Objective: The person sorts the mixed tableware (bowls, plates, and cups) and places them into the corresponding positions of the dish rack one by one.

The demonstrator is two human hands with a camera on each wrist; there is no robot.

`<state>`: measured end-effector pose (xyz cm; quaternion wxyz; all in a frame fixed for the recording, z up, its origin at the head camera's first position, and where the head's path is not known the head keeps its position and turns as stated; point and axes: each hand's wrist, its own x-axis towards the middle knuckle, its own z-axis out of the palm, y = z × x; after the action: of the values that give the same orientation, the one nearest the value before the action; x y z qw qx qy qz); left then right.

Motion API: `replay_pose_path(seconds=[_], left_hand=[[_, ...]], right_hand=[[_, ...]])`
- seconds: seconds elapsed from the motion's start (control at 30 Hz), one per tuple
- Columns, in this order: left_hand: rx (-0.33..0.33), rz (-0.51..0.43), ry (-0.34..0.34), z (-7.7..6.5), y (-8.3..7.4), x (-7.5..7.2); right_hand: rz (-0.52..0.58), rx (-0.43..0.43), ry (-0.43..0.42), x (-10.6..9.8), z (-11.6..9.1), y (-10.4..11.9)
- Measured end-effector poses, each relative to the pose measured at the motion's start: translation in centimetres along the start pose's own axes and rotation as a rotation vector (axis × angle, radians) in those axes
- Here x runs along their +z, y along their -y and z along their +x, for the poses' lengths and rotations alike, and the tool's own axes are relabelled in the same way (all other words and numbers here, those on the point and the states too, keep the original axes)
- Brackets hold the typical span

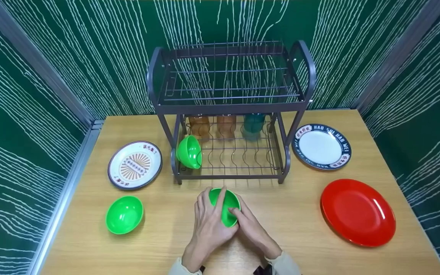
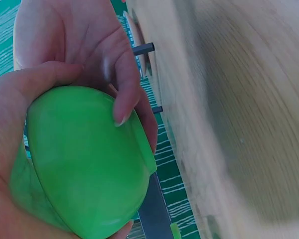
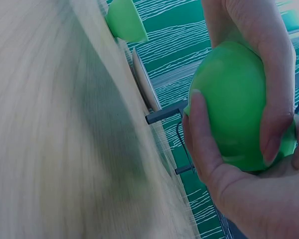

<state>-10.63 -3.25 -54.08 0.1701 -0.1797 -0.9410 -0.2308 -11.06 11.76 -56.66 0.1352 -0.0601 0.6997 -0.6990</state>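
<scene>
Both hands hold one green bowl (image 1: pixel 225 218) at the front middle of the table, tilted with its inside toward the head camera. My left hand (image 1: pixel 211 223) grips it from the left, fingers reaching over the rim. From the right my right hand (image 1: pixel 251 225) grips the same bowl, its thumb over the near rim. Both wrist views show the bowl's rounded outside (image 2: pixel 89 159) between the hands, raised above the wooden surface. A second green bowl (image 1: pixel 190 152) leans on its side in the rack's lower tier. Another green bowl (image 1: pixel 125 215) stands at the left.
A dark two-tier dish rack (image 1: pixel 231 177) stands behind the hands, with orange, pinkish and teal cups (image 1: pixel 254 124) at its lower back. A patterned white plate (image 1: pixel 152 168) lies left; a blue-rimmed plate (image 1: pixel 319 148) and a red plate (image 1: pixel 357 212) lie right. Green walls surround the table.
</scene>
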Motion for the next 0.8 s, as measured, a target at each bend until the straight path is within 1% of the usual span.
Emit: replay_pose_path(seconds=[0.13, 0.27, 0.43, 0.53, 0.6, 0.67, 0.7, 0.8], left_hand=[[0.029, 0.008, 0.018, 0.2, -0.2, -0.1], [0.044, -0.031, 0.054, 0.5, -0.2, -0.4], [0.030, -0.077, 0.109, 0.6, 0.0, -0.6], [0.016, -0.101, 0.139, 0.7, 0.2, -0.9], [-0.004, -0.139, 0.142, 0.8, 0.3, -1.2], [-0.041, -0.201, 0.127, 1.0, 0.5, -1.4], [-0.064, -0.236, 0.114, 1.1, 0.5, -1.5], [-0.163, -0.330, 0.076, 1.4, 0.7, -1.8]], right_hand=[[0.018, 0.001, -0.025, -0.4, 0.1, 0.1], [0.047, -0.002, -0.047, -0.7, 0.2, 0.2], [0.049, 0.032, -0.071, -0.9, 0.4, 0.2], [0.050, 0.026, -0.081, -1.0, 0.5, 0.1], [0.059, 0.017, -0.087, -1.2, 0.6, 0.1], [0.058, 0.011, -0.095, -1.4, 0.6, 0.1], [0.060, 0.013, -0.098, -1.5, 0.6, 0.1], [0.052, 0.020, -0.102, -1.7, 0.4, 0.1]])
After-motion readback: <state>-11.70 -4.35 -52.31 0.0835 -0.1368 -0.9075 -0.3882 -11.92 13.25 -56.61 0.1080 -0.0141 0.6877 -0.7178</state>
